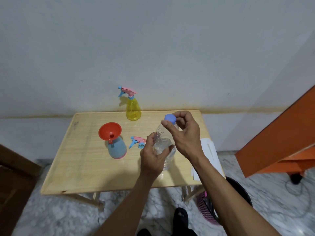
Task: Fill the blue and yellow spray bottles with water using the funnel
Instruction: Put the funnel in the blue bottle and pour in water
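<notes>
A red funnel (110,132) sits in the neck of the blue spray bottle (117,149), left of centre on the wooden table (81,167). Its pink-and-blue spray head (137,141) lies on the table beside it. The yellow spray bottle (133,108) stands at the table's far edge with its spray head on. My left hand (153,155) grips the body of a clear water bottle (166,143) held above the table. My right hand (185,133) pinches the bottle's blue cap (170,118) with its fingertips.
White papers (210,155) lie on the table's right side. An orange cabinet (279,138) stands to the right, dark brown furniture (15,181) at the left. A pink basket (205,206) and a dark bin (238,189) sit on the marble floor under the table's right corner.
</notes>
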Available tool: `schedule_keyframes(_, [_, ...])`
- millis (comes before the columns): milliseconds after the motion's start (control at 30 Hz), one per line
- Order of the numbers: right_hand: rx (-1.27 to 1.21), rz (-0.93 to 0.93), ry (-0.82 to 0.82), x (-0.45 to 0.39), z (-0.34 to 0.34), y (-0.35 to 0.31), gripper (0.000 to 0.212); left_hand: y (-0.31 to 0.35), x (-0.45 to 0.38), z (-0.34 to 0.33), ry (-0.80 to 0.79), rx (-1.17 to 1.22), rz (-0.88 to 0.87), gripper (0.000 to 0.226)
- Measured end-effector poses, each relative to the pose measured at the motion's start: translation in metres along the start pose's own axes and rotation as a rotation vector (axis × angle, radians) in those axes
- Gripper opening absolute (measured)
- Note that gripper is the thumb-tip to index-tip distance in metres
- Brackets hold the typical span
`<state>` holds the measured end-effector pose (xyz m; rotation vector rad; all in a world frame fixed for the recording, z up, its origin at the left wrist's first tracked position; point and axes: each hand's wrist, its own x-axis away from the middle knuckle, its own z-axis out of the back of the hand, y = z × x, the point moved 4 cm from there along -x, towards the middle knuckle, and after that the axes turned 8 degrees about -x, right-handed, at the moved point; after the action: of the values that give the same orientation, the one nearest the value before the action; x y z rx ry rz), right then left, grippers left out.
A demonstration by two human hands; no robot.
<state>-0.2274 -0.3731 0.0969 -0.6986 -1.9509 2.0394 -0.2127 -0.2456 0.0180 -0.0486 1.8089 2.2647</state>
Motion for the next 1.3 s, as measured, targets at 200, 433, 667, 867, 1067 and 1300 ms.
schedule_keyframes(200, [0.089, 0.041, -0.093, 0.001, -0.003, -0.003, 0.019, -0.005, 0.002, 0.000, 0.020, 0.037, 0.047, 0.054])
schedule_keyframes(433, [-0.013, 0.021, -0.043, 0.005, 0.000, 0.003, 0.032, -0.004, 0.003, 0.000, -0.013, 0.058, 0.048, 0.051])
schedule_keyframes(667, [0.075, 0.052, -0.158, 0.004, 0.001, -0.001, 0.028, -0.005, 0.002, 0.001, -0.016, 0.063, 0.063, 0.053])
schedule_keyframes(867, [0.047, 0.049, -0.077, 0.005, 0.000, -0.001, 0.025, -0.003, 0.003, 0.001, -0.021, 0.047, 0.063, 0.053])
schedule_keyframes(1067, [0.220, 0.170, -0.067, 0.004, 0.002, -0.009, 0.040, -0.005, 0.002, 0.001, -0.025, 0.004, 0.070, 0.054])
schedule_keyframes(1300, [0.255, 0.281, -0.011, -0.001, 0.005, -0.021, 0.035, -0.008, -0.001, 0.000, 0.004, -0.014, 0.087, 0.055])
